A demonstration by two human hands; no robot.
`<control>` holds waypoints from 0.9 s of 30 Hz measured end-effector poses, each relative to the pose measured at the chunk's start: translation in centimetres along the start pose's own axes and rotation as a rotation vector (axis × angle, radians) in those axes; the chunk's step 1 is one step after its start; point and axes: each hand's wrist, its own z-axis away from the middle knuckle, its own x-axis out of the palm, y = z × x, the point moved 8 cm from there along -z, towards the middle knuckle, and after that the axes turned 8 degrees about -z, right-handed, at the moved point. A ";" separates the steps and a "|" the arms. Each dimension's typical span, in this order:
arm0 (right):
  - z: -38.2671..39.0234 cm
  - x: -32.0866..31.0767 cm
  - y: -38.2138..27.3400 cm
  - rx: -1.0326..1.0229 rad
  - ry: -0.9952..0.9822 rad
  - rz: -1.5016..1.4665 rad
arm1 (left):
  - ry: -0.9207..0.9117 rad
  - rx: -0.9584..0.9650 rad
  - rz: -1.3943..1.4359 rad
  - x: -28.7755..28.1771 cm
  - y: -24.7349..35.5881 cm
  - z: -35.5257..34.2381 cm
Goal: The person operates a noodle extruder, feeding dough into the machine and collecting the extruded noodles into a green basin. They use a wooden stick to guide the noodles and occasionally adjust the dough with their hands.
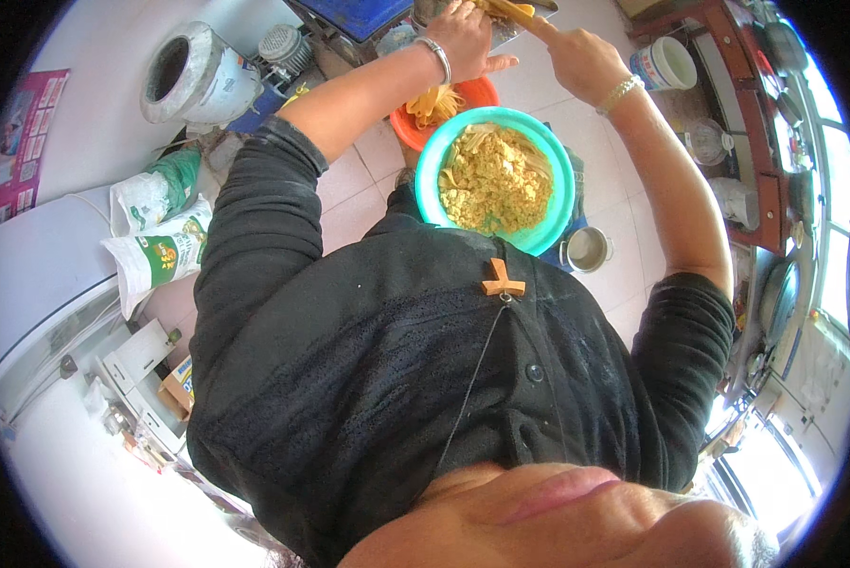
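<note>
over pale tiles (626, 194) sits a green basin (531, 243); cabinets (770, 201) rightward.

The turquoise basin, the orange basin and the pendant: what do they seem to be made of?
Turquoise basin: probably plastic, smooth, slightly shiny; its colour is bright and even.
Orange basin: likely plastic too, smooth, uniformly coloured.
Pendant: perhaps wood, fairly matte, by its orange-brown colour; plastic is possible.

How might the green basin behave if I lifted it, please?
The green basin would probably feel heavy, being largely filled with yellow crumbs. These look loose, so tilting might spill some.
</note>
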 end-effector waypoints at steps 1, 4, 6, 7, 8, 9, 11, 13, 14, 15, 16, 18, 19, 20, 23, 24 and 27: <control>-0.2 -0.1 -0.2 -0.014 0.004 0.002 | 0.056 0.006 -0.052 -0.4 -0.1 -0.1; -0.8 -2.0 -1.9 -0.030 -0.075 -0.045 | -0.142 -0.004 0.199 0.7 -0.5 -2.0; -1.1 -2.6 -2.7 -0.030 -0.115 -0.066 | -0.217 -0.035 0.224 1.9 -0.9 -3.2; -1.2 -2.6 -2.8 -0.027 -0.117 -0.063 | -0.232 -0.084 0.250 1.7 -1.3 -3.8; -1.3 -2.7 -3.0 -0.025 -0.119 -0.060 | -0.247 -0.135 0.275 1.7 -1.7 -4.1; -1.4 -1.9 -2.5 -0.021 -0.142 -0.043 | -0.195 -0.135 0.240 2.2 -1.5 -4.3; -2.1 -0.1 -1.4 -0.020 -0.176 -0.004 | -0.085 -0.141 0.159 3.1 -1.5 -4.5; -1.9 -0.8 -2.3 -0.028 -0.148 0.014 | 0.012 -0.225 0.167 1.2 -2.3 -4.2; -1.9 -1.2 -2.8 -0.033 -0.134 0.024 | 0.061 -0.267 0.170 0.0 -2.6 -3.6; -1.7 -1.5 -3.0 -0.029 -0.128 0.011 | 0.004 -0.315 0.510 -1.4 -3.1 -3.3; -1.7 -1.8 -3.2 -0.029 -0.124 -0.004 | -0.059 -0.363 0.850 -3.9 -3.7 -2.9; -1.8 -1.2 -2.9 -0.030 -0.095 -0.020 | 0.034 -0.295 0.856 -3.3 -3.8 -2.3; -2.0 0.7 -1.1 0.000 -0.073 -0.014 | 0.190 -0.160 0.538 1.6 -2.5 -2.3; -2.3 1.5 -0.4 0.004 -0.047 -0.016 | 0.332 -0.046 0.198 3.6 -1.4 -1.7; -1.5 -2.0 -1.4 -0.104 0.021 -0.124 | 0.289 -0.264 0.082 2.1 -2.0 -0.2; -1.2 -3.6 -1.4 -0.029 -0.012 -0.131 | 0.153 -0.269 0.101 1.6 -2.2 -0.3; 0.4 -5.3 -1.1 0.118 -0.078 -0.090 | -0.283 -0.232 0.206 -0.3 -3.4 -1.5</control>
